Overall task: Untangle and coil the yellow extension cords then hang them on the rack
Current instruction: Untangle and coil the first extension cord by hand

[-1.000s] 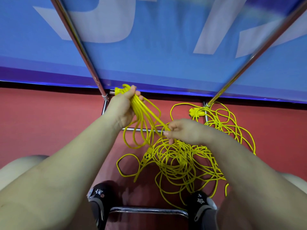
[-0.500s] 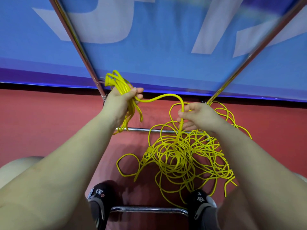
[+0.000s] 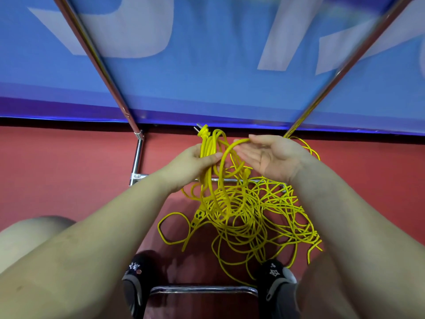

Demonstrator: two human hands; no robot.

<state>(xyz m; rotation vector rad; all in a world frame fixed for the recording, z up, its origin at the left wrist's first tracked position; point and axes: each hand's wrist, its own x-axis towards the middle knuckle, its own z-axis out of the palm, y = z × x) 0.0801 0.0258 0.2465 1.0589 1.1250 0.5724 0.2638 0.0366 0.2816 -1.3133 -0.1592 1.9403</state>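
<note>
Item: yellow extension cords (image 3: 243, 217) — a loose tangle of many overlapping loops lying on the red floor (image 3: 69, 171), between the person's two black shoes (image 3: 135, 282) and the lower bar of the rack (image 3: 138, 157); part of the heap lies over that bar

Socket end (image 3: 199, 216): yellow, three holes showing, at the left edge of the heap, beside a single open loop on the floor

Left hand (image 3: 195, 162): grip clenched round a gathered bundle of cord strands, thumb across the front; the bundle stands up above the fist, and a yellow plug (image 3: 203, 131) with metal prongs sticks out at its top; strands hang from the fist down into the heap

Right hand (image 3: 273, 157): palm up, fingers straight and relaxed — grip released; one arching strand of cord rests against its fingertips (image 3: 243, 154) and curves down toward the left hand

Rack: chrome tubing, two slanted uprights rising left and right, a crossbar behind the hands, another bar (image 3: 202, 290) near the shoes

Background: blue banner (image 3: 218, 54) with pale shapes, blurred
</note>
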